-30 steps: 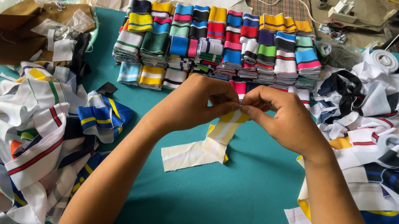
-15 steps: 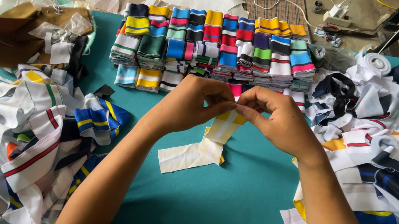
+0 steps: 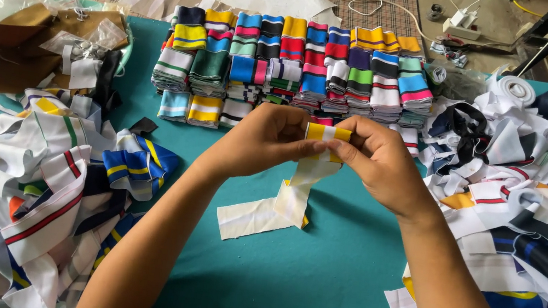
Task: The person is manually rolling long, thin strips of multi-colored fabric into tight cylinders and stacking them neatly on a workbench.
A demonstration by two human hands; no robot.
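Left hand (image 3: 269,139) and right hand (image 3: 376,163) meet, fingers pinched together

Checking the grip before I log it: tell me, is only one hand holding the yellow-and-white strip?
No, both the left hand and right hand pinch the strip at its top.

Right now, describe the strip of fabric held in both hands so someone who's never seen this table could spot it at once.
On the teal table, just in front of the rows of folded striped bands, the left hand and right hand meet at the centre. Between their fingertips is a cream ribbed strip whose tail trails onto the table. Unlike the loose piles at either side, it is stretched out, showing yellow stripes at its top.
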